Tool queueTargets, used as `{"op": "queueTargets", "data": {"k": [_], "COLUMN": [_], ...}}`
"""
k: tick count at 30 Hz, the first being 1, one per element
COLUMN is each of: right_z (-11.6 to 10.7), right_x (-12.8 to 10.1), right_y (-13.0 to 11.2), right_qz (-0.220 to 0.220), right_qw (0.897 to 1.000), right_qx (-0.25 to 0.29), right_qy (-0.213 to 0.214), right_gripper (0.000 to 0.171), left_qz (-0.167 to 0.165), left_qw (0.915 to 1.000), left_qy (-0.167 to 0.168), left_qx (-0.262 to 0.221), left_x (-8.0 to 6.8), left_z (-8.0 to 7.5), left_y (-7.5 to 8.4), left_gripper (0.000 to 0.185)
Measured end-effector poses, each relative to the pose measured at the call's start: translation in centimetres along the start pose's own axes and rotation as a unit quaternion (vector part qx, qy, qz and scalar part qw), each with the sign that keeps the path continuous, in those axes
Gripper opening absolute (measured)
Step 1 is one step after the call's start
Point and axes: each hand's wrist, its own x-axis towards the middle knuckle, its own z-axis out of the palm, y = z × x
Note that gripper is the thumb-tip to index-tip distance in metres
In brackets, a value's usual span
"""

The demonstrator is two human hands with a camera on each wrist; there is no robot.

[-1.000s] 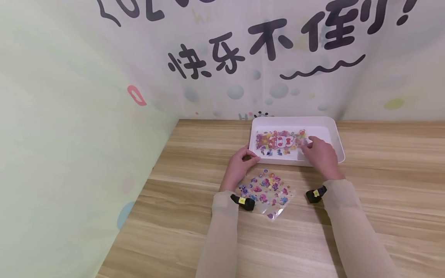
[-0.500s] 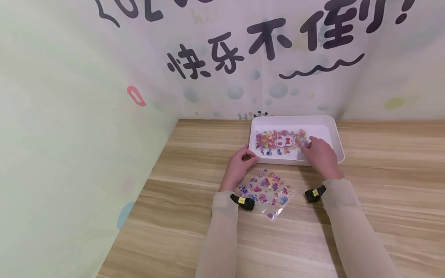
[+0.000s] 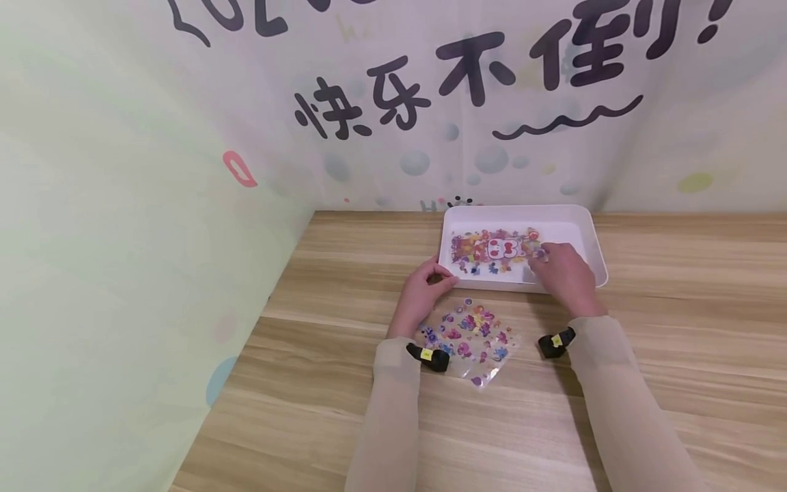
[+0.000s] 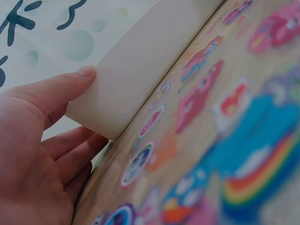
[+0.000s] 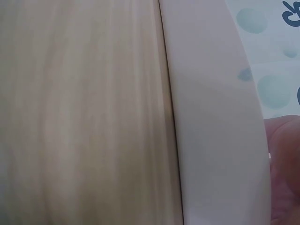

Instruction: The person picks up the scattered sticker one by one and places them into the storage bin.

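A white rectangular tray (image 3: 581, 236) stands at the back of the table, holding a clear sticker sheet (image 3: 504, 249) printed with a white character with a red bow. My left hand (image 3: 421, 294) grips the tray's front left corner. In the left wrist view its thumb (image 4: 77, 89) lies against the tray wall (image 4: 126, 75), fingers below. My right hand (image 3: 565, 273) reaches over the front rim and pinches the sheet's right end; its fingertips are partly hidden. In the right wrist view, the tray wall (image 5: 215, 112) covers most of that hand.
A second clear sticker sheet (image 3: 470, 335) with small colourful figures lies on the wood-grain table (image 3: 320, 383) in front of the tray, between the forearms. A printed cloth backdrop (image 3: 381, 164) hangs right behind the tray, and another covers the left side.
The right hand's fingers have shifted slightly left at the end of the sticker sheet in the tray. The left hand and the tray stay essentially in place.
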Motion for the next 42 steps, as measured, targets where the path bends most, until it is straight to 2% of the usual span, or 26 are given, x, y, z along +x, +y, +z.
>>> {"op": "queueTargets", "data": {"k": [13,23,32,42], "right_z": [-0.01,-0.07,-0.18,-0.15], "right_x": [-0.28,-0.24,-0.38,-0.55], "right_y": [-0.18,-0.21,-0.41,-0.29], "right_qz": [0.006,0.004,0.001,-0.001], "right_qw": [1.0,1.0,1.0,0.999], "right_qx": [0.0,0.012,-0.002,0.028], "right_qy": [-0.01,0.006,0.001,0.016], "right_gripper": [0.053,0.052,0.054,0.051], "left_qz": [-0.006,-0.009,-0.006,-0.003], "left_qw": [1.0,1.0,1.0,1.0], "left_qy": [-0.001,-0.002,-0.003,-0.003], "left_qx": [-0.001,0.0,-0.002,0.003], "left_x": [0.09,0.06,0.1,0.05], "left_z": [-0.03,-0.03,-0.01,-0.09], "left_y": [0.01,-0.03,-0.02,0.03], "left_gripper": [0.023,0.023,0.024,0.024]}}
